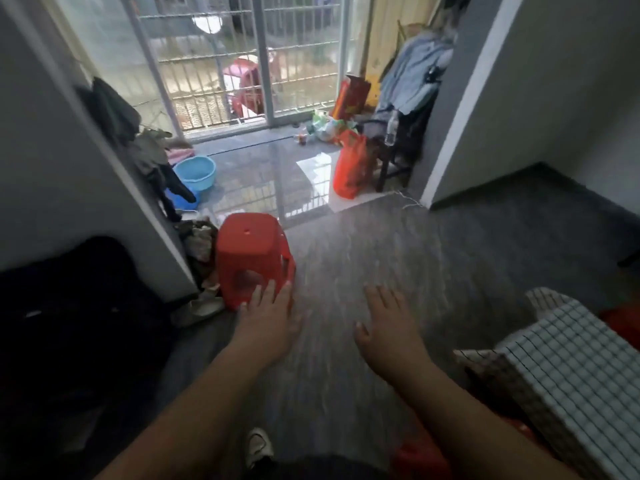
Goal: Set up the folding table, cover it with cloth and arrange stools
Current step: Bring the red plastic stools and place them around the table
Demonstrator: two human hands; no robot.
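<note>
A red plastic stool (252,251) stands upright on the grey floor beside the left wall. My left hand (270,317) reaches toward its near side with straight fingers, the tips overlapping the stool's lower edge; I cannot tell whether they touch it. My right hand (388,323) hovers over the bare floor to the right, fingers spread, holding nothing. At the right edge stands the table covered with a white checked cloth (568,368). Part of another red stool (420,457) shows at the bottom, by my right forearm.
Dark bags (76,306) and a clothes pile (199,244) crowd the left wall. Blue basins (195,173) sit near the barred balcony door (242,64). A red plastic bag (351,168) and a dark chair (398,150) with clothing stand at the back right. My shoe (258,446) is below.
</note>
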